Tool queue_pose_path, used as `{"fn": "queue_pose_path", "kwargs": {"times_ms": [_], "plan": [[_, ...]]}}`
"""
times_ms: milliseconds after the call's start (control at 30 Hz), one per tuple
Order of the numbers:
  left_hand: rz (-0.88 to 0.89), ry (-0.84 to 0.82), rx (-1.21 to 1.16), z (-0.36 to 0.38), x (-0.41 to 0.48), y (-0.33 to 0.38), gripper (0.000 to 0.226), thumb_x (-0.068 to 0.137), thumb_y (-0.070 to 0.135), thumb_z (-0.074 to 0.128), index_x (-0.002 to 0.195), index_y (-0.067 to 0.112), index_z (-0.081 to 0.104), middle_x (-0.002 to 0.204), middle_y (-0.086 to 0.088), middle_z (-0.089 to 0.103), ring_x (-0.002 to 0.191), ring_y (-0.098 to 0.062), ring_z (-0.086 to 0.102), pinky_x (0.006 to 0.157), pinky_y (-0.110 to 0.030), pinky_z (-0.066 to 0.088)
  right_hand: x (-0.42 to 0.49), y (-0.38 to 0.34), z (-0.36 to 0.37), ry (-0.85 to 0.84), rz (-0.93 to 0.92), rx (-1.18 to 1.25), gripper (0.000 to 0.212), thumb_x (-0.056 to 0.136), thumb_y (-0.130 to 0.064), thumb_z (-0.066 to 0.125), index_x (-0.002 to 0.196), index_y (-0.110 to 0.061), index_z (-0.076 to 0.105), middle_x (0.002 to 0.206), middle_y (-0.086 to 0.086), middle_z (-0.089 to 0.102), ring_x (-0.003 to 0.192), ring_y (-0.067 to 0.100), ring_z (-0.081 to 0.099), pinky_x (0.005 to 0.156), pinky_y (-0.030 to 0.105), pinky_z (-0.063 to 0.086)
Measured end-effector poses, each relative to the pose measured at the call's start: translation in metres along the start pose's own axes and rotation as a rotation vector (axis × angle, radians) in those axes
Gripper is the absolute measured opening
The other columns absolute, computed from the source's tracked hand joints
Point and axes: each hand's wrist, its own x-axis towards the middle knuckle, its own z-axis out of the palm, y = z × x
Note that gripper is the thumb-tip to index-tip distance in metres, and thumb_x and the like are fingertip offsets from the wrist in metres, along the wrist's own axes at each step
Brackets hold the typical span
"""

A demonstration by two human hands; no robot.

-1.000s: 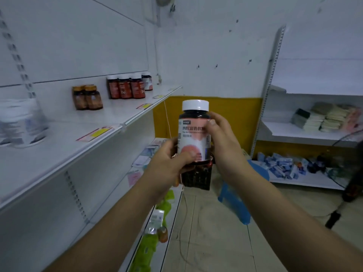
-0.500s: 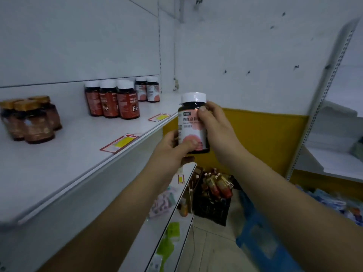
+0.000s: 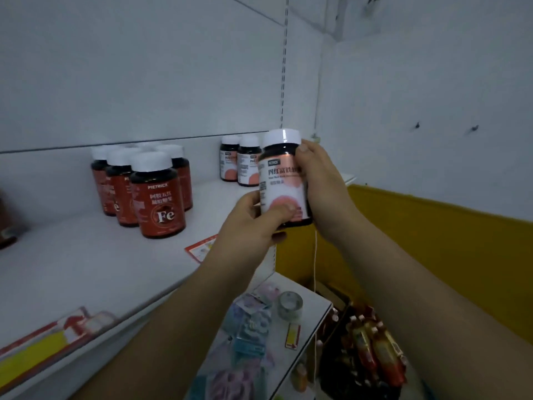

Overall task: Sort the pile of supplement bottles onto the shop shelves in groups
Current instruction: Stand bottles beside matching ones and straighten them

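White painted walls back a smooth white metal shelf (image 3: 86, 255). Fingers (image 3: 303, 148) of both hands curl round one supplement bottle (image 3: 284, 183). The left hand (image 3: 253, 223) pinches its base, thumb across the label, and the right hand (image 3: 320, 180) wraps its side up to the cap. It is a dark, glossy round jar with a white lid and a pale pink label, held upright over the shelf's front edge, near two matching pink-label bottles (image 3: 240, 163). Further left stands a cluster of red "Fe" bottles (image 3: 157, 194), so two groups seem formed. More bottles fill a dark crate (image 3: 372, 350) on the floor, so much sorting likely remains.
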Motion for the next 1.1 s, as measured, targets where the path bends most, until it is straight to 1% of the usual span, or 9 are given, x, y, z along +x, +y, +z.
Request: {"fn": "queue_pose_path", "kwargs": {"times_ms": [167,367,567,633,733,800,867,933,1100], "plan": [[0.053,0.161,0.044,0.046,0.049,-0.011,0.021,0.087,0.013,0.061,0.105,0.022,0.054,0.102,-0.003,0.067,0.094,-0.018,0.066,0.086,-0.031,0.053,0.061,0.031,-0.04,-0.203,-0.043,0.098,0.024,0.099,-0.031,0.044,0.117,-0.019,0.055,0.101,0.001,0.067,0.089,0.015,0.067,0.082,0.036,0.056],[0.021,0.297,0.202,0.08,0.101,-0.006,0.04,0.088,0.012,0.061,0.121,0.023,0.043,0.108,-0.003,0.065,0.096,-0.02,0.068,0.087,-0.037,0.054,0.124,0.049,-0.075,-0.441,-0.032,0.173,0.018,0.098,-0.022,0.047,0.113,-0.018,0.057,0.091,-0.006,0.066,0.069,-0.004,0.065,0.059,0.014,0.05],[-0.069,0.406,0.426,0.083,0.147,-0.003,0.052,0.08,0.009,0.069,0.122,0.017,0.039,0.103,-0.002,0.064,0.095,-0.018,0.065,0.088,-0.038,0.054,0.168,0.07,-0.078,-0.564,-0.009,0.173,0.012,0.096,-0.021,0.047,0.099,-0.025,0.059,0.092,-0.006,0.066,0.076,0.002,0.065,0.067,0.019,0.049],[-0.063,0.402,0.463,0.078,0.159,-0.01,0.054,0.075,0.003,0.072,0.121,0.01,0.044,0.099,-0.004,0.066,0.091,-0.016,0.067,0.08,-0.032,0.056,0.179,0.079,-0.077,-0.603,-0.046,0.128,0.013,0.098,-0.023,0.045,0.097,-0.025,0.058,0.092,-0.006,0.064,0.081,0.004,0.062,0.072,0.024,0.05],[-0.067,0.387,0.544,0.072,0.168,-0.023,0.045,0.074,0.0,0.073,0.112,0.011,0.051,0.095,-0.002,0.069,0.084,-0.013,0.068,0.068,-0.022,0.055,0.204,0.099,-0.08,-0.627,-0.068,0.004,0.019,0.1,-0.032,0.038,0.096,-0.032,0.056,0.103,-0.008,0.061,0.099,0.011,0.057,0.084,0.028,0.046],[-0.084,0.416,0.593,0.071,0.172,-0.026,0.047,0.075,0.006,0.075,0.11,0.016,0.045,0.098,0.001,0.065,0.083,-0.008,0.064,0.07,-0.02,0.054,0.224,0.118,-0.086,-0.655,-0.072,-0.193,0.032,0.101,-0.045,0.03,0.111,-0.03,0.056,0.122,-0.004,0.058,0.115,0.016,0.052,0.094,0.032,0.042],[-0.075,0.44,0.672,0.069,0.177,-0.025,0.062,0.075,0.01,0.077,0.119,0.021,0.034,0.095,0.008,0.06,0.079,0.001,0.06,0.061,-0.01,0.051,0.24,0.137,-0.092,-0.678,-0.08,-0.35,0.054,0.099,-0.055,0.02,0.132,-0.025,0.051,0.139,-0.002,0.051,0.127,0.018,0.045,0.105,0.036,0.034],[-0.061,0.429,0.779,0.07,0.182,-0.024,0.082,0.075,0.011,0.077,0.134,0.028,0.022,0.092,0.015,0.056,0.076,0.005,0.057,0.053,-0.004,0.046,0.255,0.152,-0.097,-0.71,-0.102,-0.449,0.059,0.099,-0.058,0.021,0.14,-0.024,0.045,0.146,-0.001,0.044,0.132,0.018,0.041,0.105,0.032,0.029],[-0.027,0.412,0.954,0.072,0.197,-0.03,0.115,0.074,0.011,0.078,0.147,0.041,-0.006,0.112,0.015,0.044,0.085,0.001,0.057,0.062,-0.006,0.047,0.283,0.179,-0.096,-0.947,-0.19,-0.94,0.071,0.087,-0.073,0.034,0.14,-0.027,0.044,0.149,0.007,0.04,0.132,0.026,0.042,0.107,0.039,0.034]]}}
